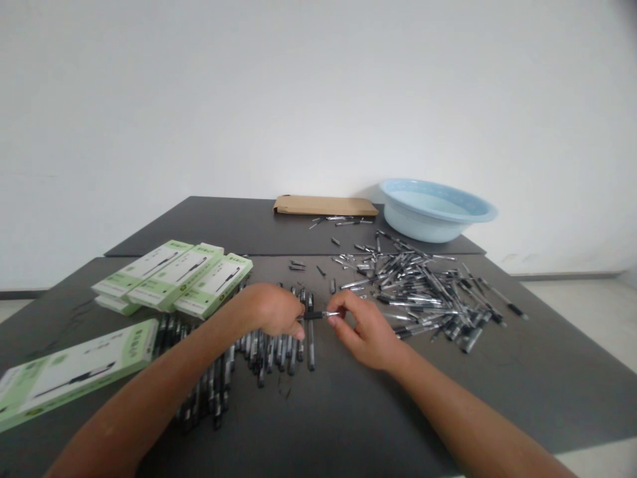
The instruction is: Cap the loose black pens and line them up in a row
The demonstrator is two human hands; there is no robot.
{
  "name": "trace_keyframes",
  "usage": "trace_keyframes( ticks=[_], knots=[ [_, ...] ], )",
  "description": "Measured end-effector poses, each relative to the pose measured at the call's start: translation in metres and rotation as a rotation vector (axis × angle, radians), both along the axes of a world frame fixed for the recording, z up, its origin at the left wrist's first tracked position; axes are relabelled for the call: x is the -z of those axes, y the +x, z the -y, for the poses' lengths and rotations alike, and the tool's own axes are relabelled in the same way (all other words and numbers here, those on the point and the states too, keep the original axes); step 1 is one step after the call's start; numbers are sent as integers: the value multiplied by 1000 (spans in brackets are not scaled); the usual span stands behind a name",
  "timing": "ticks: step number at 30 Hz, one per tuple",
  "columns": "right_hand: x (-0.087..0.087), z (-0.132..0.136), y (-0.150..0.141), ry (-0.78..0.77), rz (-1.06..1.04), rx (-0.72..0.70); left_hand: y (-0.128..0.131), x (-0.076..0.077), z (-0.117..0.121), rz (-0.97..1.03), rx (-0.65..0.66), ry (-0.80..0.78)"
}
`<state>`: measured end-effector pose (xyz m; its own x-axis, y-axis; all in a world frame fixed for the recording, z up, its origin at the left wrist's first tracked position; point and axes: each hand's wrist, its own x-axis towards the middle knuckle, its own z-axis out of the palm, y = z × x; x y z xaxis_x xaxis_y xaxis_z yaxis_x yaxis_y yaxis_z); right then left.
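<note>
Nearest, on the dark table (343,418), a row of pens (217,392) is laid side by side at the lower left, their long axes running roughly from near to far. Beside them, a green-and-white box (82,372) is set at a slant, a pen being printed on its face.

A little farther, a single pen (313,315) is held between the two hands, above the right end of the row. Its long axis is carried almost straight from left to right, across the direction of the laid pens. Its black portion is shown in the gap, and its pale, slender end is pointed toward the right. The left end is gripped by the closed fingers of the left hand (276,311), by which it is hidden; the pale end is pinched between thumb and forefinger of the right hand (365,330).

Beyond the left forearm, more boxes (174,275) are stacked, overlapping. To the right, a loose heap of pens and parts (413,292) is scattered at mixed angles. Farthest, a flat cardboard piece (326,205) and a light-blue basin (438,212) are placed near the wall.
</note>
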<state>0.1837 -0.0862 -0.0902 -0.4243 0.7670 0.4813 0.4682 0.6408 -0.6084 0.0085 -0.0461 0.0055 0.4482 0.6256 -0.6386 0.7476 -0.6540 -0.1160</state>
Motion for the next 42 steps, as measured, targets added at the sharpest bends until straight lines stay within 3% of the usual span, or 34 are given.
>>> trace_keyframes(
  ticks=[42],
  knots=[
    [1, 1, 0, 38, 32, 6, -1, 5, -2, 7, 8, 2]
  ],
)
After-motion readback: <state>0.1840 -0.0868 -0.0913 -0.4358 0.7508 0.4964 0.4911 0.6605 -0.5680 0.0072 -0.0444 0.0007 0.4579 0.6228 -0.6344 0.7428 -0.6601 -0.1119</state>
